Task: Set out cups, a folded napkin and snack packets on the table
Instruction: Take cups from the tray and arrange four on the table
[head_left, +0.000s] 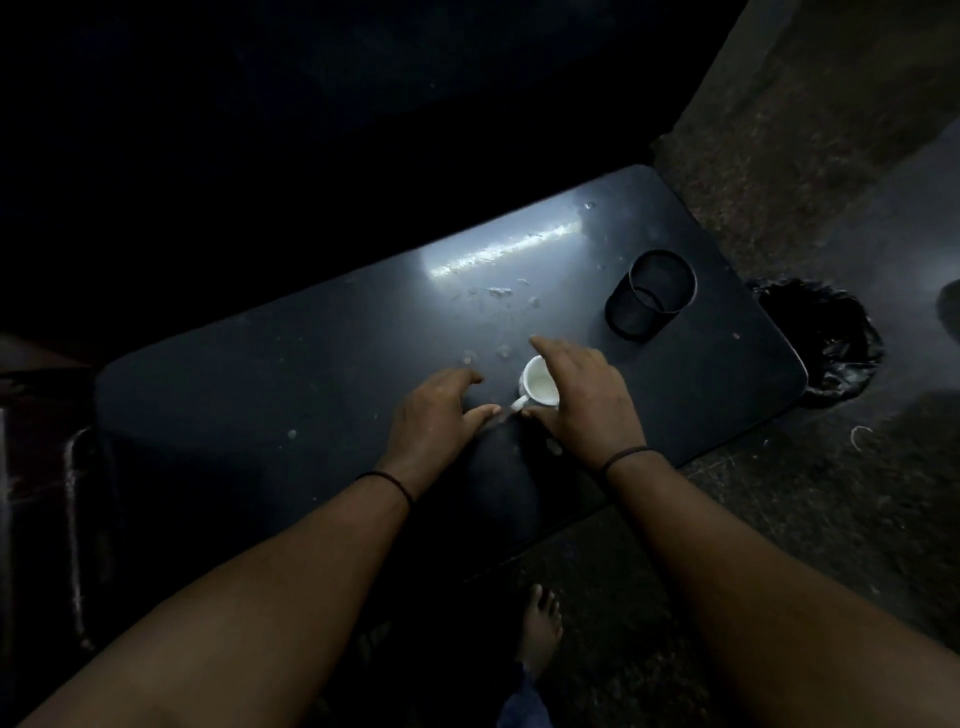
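white cup (540, 385) – black table (311, 374), black mesh holder (649, 293)

The only camera is riding on my head, looking forward and steeply down, so my forearms are running in from the bottom corners of the frame. It is sitting fairly near the dark table (218, 395), which is crossing the middle on a slant. The wide lens is taking in floor (810, 509) at right and my bare foot (540, 623) at bottom centre (the upper left is lost in darkness).
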